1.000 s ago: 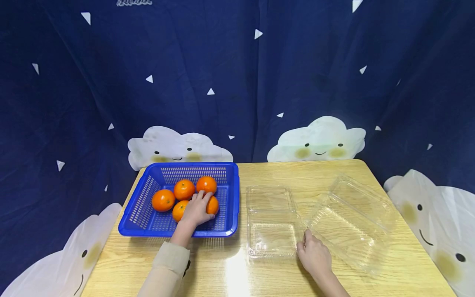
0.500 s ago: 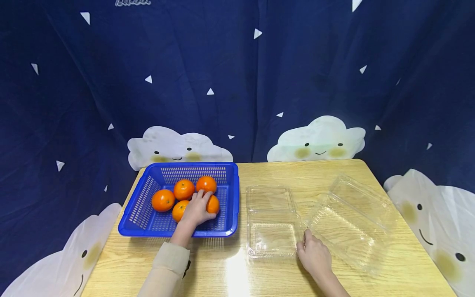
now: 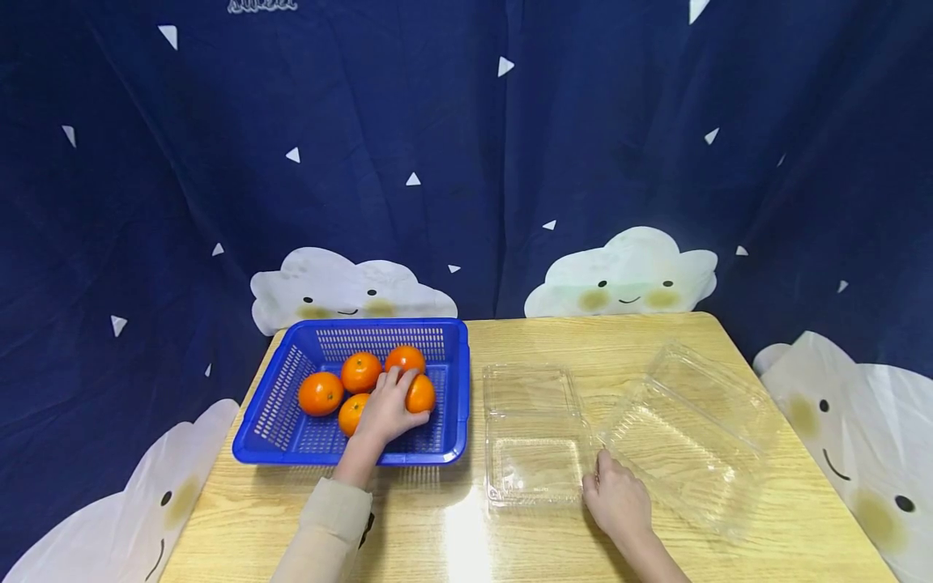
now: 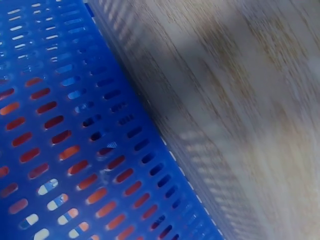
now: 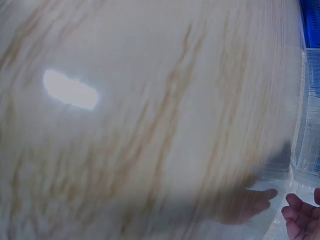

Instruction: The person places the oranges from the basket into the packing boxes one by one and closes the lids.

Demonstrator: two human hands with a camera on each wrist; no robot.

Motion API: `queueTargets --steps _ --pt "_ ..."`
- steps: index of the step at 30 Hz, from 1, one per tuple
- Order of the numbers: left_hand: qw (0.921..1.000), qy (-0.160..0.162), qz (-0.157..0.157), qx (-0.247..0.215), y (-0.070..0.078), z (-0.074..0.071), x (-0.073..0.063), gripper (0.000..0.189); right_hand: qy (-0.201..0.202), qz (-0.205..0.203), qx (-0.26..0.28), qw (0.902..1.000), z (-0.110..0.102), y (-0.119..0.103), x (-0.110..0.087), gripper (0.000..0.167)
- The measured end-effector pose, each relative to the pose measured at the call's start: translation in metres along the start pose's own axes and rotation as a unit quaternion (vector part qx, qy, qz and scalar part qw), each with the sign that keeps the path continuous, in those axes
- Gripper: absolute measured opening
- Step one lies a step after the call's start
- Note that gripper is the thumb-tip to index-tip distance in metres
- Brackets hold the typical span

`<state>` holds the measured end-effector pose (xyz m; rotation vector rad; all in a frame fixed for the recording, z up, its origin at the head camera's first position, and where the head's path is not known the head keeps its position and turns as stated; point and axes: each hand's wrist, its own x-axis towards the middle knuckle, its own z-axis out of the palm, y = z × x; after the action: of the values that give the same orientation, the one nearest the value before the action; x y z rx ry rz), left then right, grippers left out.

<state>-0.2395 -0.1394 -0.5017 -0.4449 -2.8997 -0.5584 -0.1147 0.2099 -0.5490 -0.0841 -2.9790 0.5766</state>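
In the head view, my left hand (image 3: 385,411) reaches into a blue plastic basket (image 3: 244,433) and holds an orange (image 3: 421,394), fingers over its far side and thumb in front. Several other oranges (image 3: 321,393) lie around it. Only the basket's slotted wall (image 4: 115,125) shows in the left wrist view, with orange colour behind the slots. Beside the right edge of an opened clear plastic clamshell box (image 3: 535,470), my right hand (image 3: 619,498) rests low over the table. The right wrist view has its loosely curled fingers (image 5: 302,215) near the box's edge, nothing visible between them.
A second clear clamshell box (image 3: 685,445) lies opened and slanted at the right of the wooden table (image 3: 415,526). Behind the table hangs a dark blue curtain (image 3: 466,162) with white clouds and triangles.
The orange in my left hand has shifted slightly right and up, and the hand's fingers have wrapped further round it. My right hand and the boxes stay where they were.
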Motion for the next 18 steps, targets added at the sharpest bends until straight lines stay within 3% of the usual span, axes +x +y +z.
queueTargets --steps 12,18 --pt "0.9986 0.051 0.018 -0.001 0.014 -0.006 0.003 0.069 -0.009 -0.008 -0.016 0.9998 -0.001 0.001 0.0 0.013" --pt "0.9935 0.101 0.053 -0.007 0.025 -0.011 0.006 0.066 -0.003 -0.015 -0.023 0.9996 -0.002 0.001 0.0 0.013"
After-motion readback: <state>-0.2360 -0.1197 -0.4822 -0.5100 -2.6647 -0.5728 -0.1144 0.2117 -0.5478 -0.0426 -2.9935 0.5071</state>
